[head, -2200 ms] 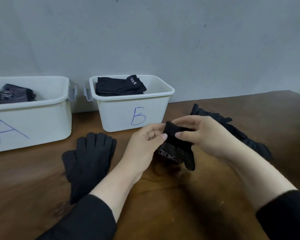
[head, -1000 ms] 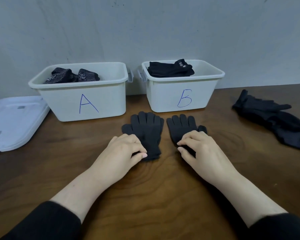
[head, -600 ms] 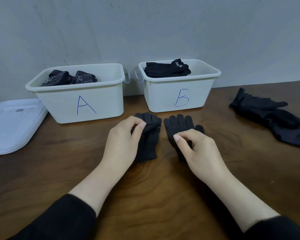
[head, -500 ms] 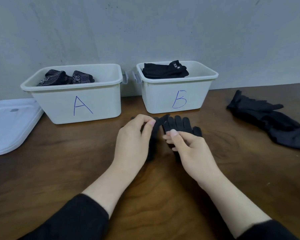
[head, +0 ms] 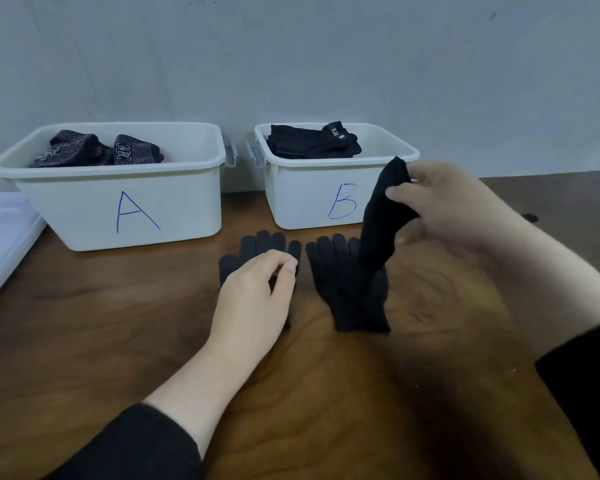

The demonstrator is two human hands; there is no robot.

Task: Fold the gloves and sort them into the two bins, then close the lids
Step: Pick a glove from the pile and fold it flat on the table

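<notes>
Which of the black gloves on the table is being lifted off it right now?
The third glove, pinched by the right hand before bin B. The two gloves below lie flat; the left hand rests on the left glove.

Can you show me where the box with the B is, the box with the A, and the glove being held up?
Bin B (head: 305, 202), head view, front wall.
Bin A (head: 174, 202), head view, front wall.
Lifted glove (head: 378, 230), head view, hanging middle.

Right hand (head: 444, 206) pinches a black glove (head: 378, 233) lifted before bin B (head: 312, 202). Left hand (head: 253, 299) rests on a flat glove (head: 257, 245); another glove (head: 347, 299) lies right of it. Bin A (head: 84, 202) stands far left, beside a lid (head: 0, 237).
</notes>
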